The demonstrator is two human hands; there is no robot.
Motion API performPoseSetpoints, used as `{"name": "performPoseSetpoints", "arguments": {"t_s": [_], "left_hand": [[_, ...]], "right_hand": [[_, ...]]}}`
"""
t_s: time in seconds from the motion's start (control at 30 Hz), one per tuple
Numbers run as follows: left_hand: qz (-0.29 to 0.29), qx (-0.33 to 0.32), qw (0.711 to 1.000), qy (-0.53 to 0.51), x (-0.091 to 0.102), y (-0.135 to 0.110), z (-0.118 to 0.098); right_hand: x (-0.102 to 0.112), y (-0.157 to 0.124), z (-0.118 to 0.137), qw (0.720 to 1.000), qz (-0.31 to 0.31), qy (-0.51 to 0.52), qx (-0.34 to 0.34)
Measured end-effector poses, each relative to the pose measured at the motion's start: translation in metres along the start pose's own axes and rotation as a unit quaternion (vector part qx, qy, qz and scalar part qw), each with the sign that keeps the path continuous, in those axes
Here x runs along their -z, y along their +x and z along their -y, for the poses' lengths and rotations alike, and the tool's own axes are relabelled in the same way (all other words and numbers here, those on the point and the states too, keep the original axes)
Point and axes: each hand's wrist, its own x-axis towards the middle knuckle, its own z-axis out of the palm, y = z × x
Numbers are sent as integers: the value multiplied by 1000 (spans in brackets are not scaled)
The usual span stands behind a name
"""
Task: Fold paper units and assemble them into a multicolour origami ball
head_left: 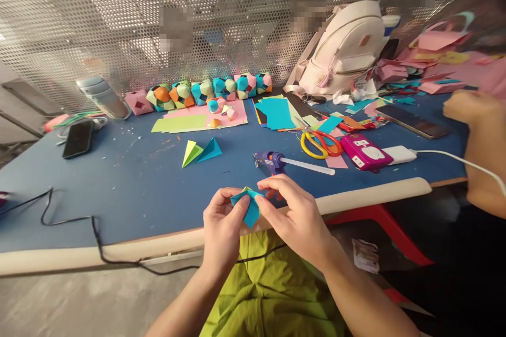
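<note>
Between my two hands, just above the table's front edge, is a folded blue paper piece [252,214] with a bit of yellow-green at its top. My left hand [226,211] pinches its left side with the thumb on top. On its right side, my right hand [291,210] presses with thumb and fingers. Beyond them lie a folded yellow-green paper piece [192,153] and a folded blue paper piece [210,150]. A purple glue gun [272,160] with a white glue stick rests just past my right hand.
A row of folded paper balls [202,91] lines the back by a perforated metal screen. Scissors [321,144], a pink power adapter [363,151], a backpack [343,52] and paper sheets [276,113] occupy the right. A black cord [97,237] crosses the front edge. Another person's arm [480,137] is at right.
</note>
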Motion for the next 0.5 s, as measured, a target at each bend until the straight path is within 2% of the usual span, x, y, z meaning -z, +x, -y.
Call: {"name": "performPoseSetpoints", "arguments": {"t_s": [0.17, 0.33, 0.5], "left_hand": [[14, -11, 999, 28, 3, -3, 1], [18, 17, 1000, 19, 6, -1, 1], [18, 2, 999, 38, 10, 1, 1]], "right_hand": [[-14, 5, -7, 998, 1, 55, -13], [-17, 3, -7, 998, -15, 58, -20], [-18, 2, -8, 997, -2, 68, -43]]}}
